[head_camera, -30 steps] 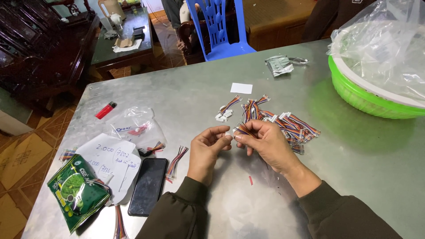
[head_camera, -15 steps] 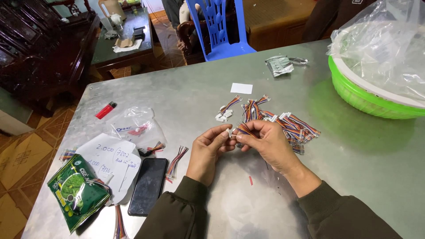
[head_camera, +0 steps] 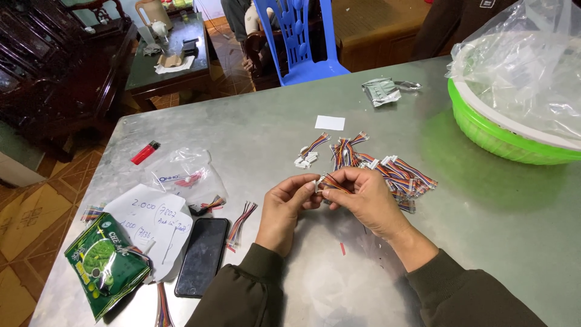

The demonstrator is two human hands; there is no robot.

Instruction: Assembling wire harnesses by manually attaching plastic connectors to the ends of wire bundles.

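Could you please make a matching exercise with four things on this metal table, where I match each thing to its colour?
Things:
1. lighter
2. basket
3. phone
4. paper slip

Colours:
a. white
b. red
c. black
d. bright green

Pairs: 1-b, 2-d, 3-c, 4-a.

The lighter lies near the left edge of the table, the basket at the far right, the phone by the left hand, and the paper slip beyond the pile of wire connectors.
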